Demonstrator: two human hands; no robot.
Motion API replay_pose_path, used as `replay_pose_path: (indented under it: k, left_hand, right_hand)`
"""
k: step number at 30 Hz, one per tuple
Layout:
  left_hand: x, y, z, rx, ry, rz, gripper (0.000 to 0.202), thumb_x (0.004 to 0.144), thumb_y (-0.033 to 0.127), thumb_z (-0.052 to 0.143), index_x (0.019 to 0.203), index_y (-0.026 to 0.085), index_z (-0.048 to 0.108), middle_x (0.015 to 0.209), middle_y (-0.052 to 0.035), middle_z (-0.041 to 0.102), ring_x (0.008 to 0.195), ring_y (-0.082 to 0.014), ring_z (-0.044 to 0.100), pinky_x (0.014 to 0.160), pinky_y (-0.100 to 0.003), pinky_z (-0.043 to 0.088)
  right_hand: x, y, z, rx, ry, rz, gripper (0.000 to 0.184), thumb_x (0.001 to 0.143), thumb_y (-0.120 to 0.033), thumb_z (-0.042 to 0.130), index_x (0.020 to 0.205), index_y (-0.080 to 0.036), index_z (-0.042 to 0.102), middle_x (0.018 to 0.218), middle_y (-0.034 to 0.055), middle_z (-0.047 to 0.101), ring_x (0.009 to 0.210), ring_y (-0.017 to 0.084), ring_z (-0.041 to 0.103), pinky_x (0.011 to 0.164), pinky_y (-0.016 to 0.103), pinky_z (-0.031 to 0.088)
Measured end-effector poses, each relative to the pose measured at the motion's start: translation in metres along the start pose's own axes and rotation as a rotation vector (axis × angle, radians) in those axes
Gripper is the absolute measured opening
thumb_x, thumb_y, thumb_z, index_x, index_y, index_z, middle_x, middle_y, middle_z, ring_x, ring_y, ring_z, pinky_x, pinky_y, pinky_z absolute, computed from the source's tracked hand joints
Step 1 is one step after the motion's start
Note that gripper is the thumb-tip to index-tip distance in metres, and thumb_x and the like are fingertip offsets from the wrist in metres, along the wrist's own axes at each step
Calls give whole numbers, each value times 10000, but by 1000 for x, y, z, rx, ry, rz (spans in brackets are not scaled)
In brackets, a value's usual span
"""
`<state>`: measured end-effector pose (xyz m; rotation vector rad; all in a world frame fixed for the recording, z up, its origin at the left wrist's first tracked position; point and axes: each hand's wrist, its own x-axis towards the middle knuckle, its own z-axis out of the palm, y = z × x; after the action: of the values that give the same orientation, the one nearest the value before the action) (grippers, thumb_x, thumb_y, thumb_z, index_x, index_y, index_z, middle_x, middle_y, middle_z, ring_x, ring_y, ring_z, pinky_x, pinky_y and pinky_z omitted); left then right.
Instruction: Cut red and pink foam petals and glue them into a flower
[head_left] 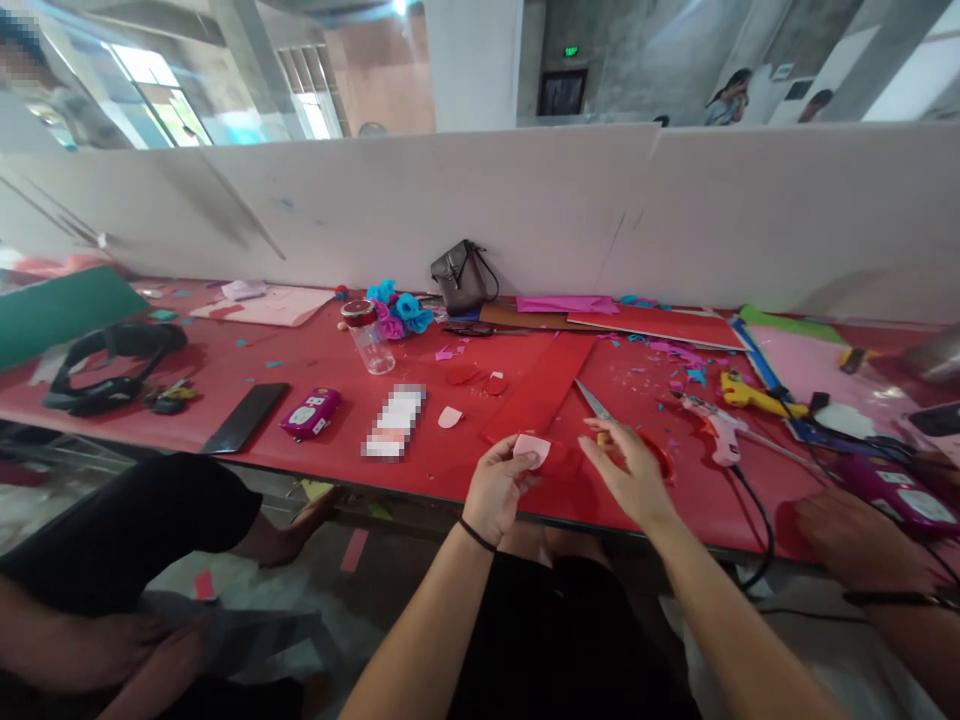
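My left hand [495, 490] is closed in a pinch on a small pale pink petal-shaped paper piece [532, 450] at the near edge of the red table [420, 460]. My right hand [626, 470] lies just right of it, fingers spread, resting over the red-handled scissors [600, 408], whose blades point up-left. Whether it grips the handles is not clear. A long red paper strip [544, 385] lies just beyond both hands. Small red and pink cut petals [472, 385] sit further left on the table.
A glue gun [716, 430] with a black cord and a yellow glue gun [750, 395] lie at right. Another person's hand [855, 540] rests at far right; someone else sits at left. A glass jar [367, 335], paper flowers [397, 310], a small bag [459, 275], a phone [246, 417].
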<state>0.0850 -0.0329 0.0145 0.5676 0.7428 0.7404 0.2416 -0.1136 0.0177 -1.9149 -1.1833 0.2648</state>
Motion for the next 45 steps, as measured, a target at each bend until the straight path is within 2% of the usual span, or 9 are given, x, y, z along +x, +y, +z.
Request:
replay_pose_path:
  k: [4, 8, 17, 21, 23, 28, 34, 41, 45]
  left_hand:
    - [-4, -8, 9, -5, -52, 12, 333, 519, 120, 813, 814, 155, 664, 772, -15, 678, 723, -112, 624, 687, -218, 489]
    - [3, -9, 10, 106, -71, 10, 318, 527, 195, 834, 805, 145, 686, 784, -30, 687, 718, -122, 619, 673, -230, 484]
    - [25, -20, 14, 234, 34, 73, 312, 488, 297, 855, 689, 126, 689, 677, -25, 649, 625, -108, 565, 597, -224, 447]
    - [26, -27, 13, 253, 90, 199, 321, 512, 341, 830, 696, 137, 663, 679, -4, 623, 629, -98, 535, 587, -208, 421]
    - [26, -27, 10, 244, 96, 226, 336, 516, 362, 821, 701, 146, 642, 679, 6, 609, 631, -95, 529, 590, -205, 418]
    - [22, -22, 4, 226, -13, 208, 368, 519, 395, 818, 722, 151, 630, 687, 0, 621, 640, -107, 559, 621, -220, 445]
    - [24, -24, 5, 334, -67, 306, 299, 618, 383, 772, 757, 128, 703, 635, -24, 651, 617, -122, 572, 688, -256, 463]
    - [25, -23, -4, 389, -166, 335, 291, 636, 367, 778, 814, 146, 712, 790, -43, 704, 756, -144, 609, 773, -259, 463]
    - [22, -21, -5, 476, -215, 316, 278, 628, 366, 781, 790, 151, 709, 751, -35, 686, 712, -144, 591, 722, -254, 461]
  right_hand:
    - [-12, -7, 24, 629, -47, 255, 419, 681, -490, 715, 967, -200, 616, 922, 45, 665, 863, 214, 625, 800, 331, 498]
    - [-11, 2, 30, 659, 13, 322, 377, 593, -483, 778, 806, -198, 653, 737, -4, 644, 761, 195, 595, 739, 304, 482]
    - [-8, 15, 33, 842, 62, 339, 354, 563, -432, 795, 786, -197, 652, 733, -16, 646, 721, 169, 588, 729, 293, 478]
    - [-10, 19, 36, 1025, 321, 411, 315, 685, -505, 655, 785, -217, 575, 752, -9, 632, 719, 165, 607, 745, 311, 496]
    - [-15, 19, 39, 1006, 375, 374, 308, 739, -517, 586, 824, -223, 553, 796, 7, 637, 730, 165, 617, 764, 324, 504]
    - [-23, 14, 44, 617, 217, 119, 546, 671, -440, 733, 1134, -223, 543, 1139, 73, 609, 938, 199, 601, 851, 352, 489]
    - [-9, 9, 40, 599, -23, 103, 288, 716, -454, 699, 822, -189, 665, 828, 38, 696, 833, 213, 632, 829, 343, 481]
    - [-7, 16, 40, 760, 45, 227, 312, 639, -455, 760, 782, -186, 695, 765, 23, 711, 752, 199, 638, 768, 325, 495]
    - [-8, 17, 40, 717, -54, 178, 293, 652, -449, 758, 763, -182, 714, 751, 32, 720, 755, 208, 639, 784, 337, 490]
